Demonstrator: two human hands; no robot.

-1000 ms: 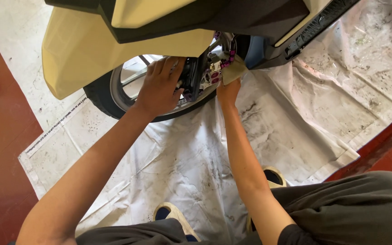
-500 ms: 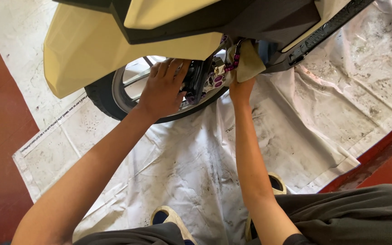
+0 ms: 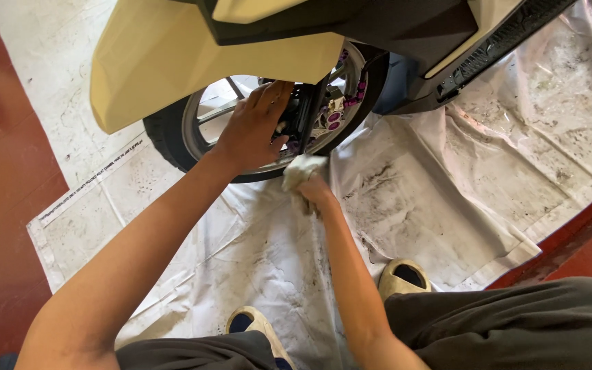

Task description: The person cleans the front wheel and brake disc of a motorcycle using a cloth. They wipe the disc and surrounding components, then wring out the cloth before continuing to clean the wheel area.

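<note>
A scooter's front wheel (image 3: 173, 133) with a black tyre and silver rim stands under a cream mudguard (image 3: 173, 62). My left hand (image 3: 255, 130) rests on the rim, fingers against the black brake caliper (image 3: 306, 113) with its purple bolts. My right hand (image 3: 313, 192) is just below the rim, closed around a crumpled pale cloth (image 3: 301, 169) that touches the wheel's lower edge.
A dirty white plastic sheet (image 3: 447, 178) covers the floor under the scooter. Red floor tiles (image 3: 1, 205) lie to the left and lower right. My knees in grey trousers and two pale slippers (image 3: 405, 274) are at the bottom. The scooter's black footboard (image 3: 501, 41) reaches to the upper right.
My right hand with the cloth has dropped from the caliper area to the lower edge of the rim. The left hand has stayed on the wheel.
</note>
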